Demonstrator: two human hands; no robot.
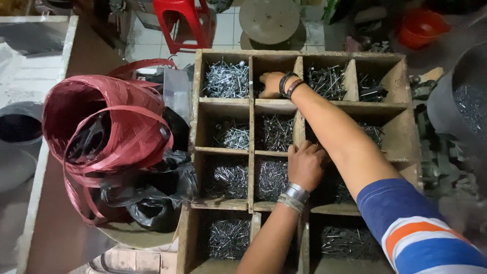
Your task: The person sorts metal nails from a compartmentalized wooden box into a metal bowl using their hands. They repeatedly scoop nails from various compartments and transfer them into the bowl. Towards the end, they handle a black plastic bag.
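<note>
The right hand (271,83) reaches far across the open wooden tray of square compartments (401,137), its fingers dipped out of sight into the middle cell of the top row; whether they are apart or pinched on anything cannot be told. Just beyond those fingertips, in the next cell to their left, lies a heap of bright silver steel nails (226,79). The left hand (306,165) rests knuckles-up on a wooden divider nearer the body, fingers curled together over the edge, steadying the tray. To do this well, the judgement is to lift nails by their shanks, keep the fingertips clear of the points, and keep that bracing hand planted. Every cell around the fingers holds more nails, of differing lengths. Beside the tray sits a big coil of red plastic strapping (101,122) over crumpled black plastic bags (152,198). Further off, 1 red plastic stool (180,23) stands on pale floor tiles, and 1 orange bucket (422,26).
</note>
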